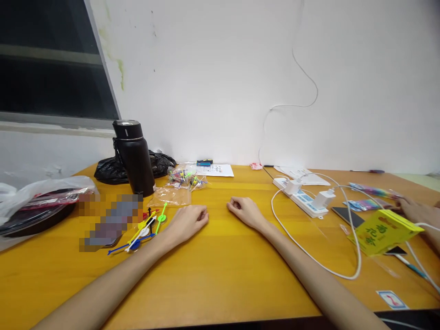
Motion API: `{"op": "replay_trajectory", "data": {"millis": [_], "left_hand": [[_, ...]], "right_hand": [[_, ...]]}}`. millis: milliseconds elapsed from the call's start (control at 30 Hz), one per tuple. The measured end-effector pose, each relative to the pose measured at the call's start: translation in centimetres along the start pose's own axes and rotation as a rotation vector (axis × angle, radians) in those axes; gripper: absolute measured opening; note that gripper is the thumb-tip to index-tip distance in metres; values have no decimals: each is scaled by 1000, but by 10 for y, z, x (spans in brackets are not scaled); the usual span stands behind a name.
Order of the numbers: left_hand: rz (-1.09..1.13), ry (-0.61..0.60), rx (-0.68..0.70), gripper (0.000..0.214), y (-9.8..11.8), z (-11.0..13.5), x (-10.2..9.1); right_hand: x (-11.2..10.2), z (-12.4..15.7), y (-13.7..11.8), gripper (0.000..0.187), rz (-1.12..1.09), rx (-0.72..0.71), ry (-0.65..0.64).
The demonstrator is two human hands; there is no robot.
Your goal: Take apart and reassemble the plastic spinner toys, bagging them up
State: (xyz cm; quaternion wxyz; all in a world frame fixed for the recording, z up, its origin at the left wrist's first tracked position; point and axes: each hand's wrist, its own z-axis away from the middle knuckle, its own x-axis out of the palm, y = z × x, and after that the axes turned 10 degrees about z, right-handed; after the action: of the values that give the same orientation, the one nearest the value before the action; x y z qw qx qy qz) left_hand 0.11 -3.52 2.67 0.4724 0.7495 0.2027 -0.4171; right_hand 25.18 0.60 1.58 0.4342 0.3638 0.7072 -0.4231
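Observation:
My left hand (189,222) rests on the yellow wooden table (220,284), its fingers curled loosely into a fist. Just left of it lies a small pile of coloured plastic arrow spinners: a green one (161,217), a blue one (135,244), and white, yellow, red and black ones. Across from it, my right hand (244,211) also lies on the table with curled fingers, touching only the tabletop. Nothing shows in either hand. Behind the left hand are a flat clear plastic bag (172,196) and a bag of more coloured spinners (185,178).
A black flask (134,160) stands back left, near a pixelated phone-like thing (115,222). Right of my hands are a white power strip (305,201) with chargers, a looping white cable (357,256), and a yellow box (381,233). Another person's hand (417,213) is at far right.

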Motion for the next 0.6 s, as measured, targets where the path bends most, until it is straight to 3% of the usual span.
{"op": "replay_trajectory", "data": {"millis": [600], "left_hand": [[-4,-9,-41,25,3,-1,-2]], "right_hand": [[4,-3,8,31,-35,-30,-22]]}}
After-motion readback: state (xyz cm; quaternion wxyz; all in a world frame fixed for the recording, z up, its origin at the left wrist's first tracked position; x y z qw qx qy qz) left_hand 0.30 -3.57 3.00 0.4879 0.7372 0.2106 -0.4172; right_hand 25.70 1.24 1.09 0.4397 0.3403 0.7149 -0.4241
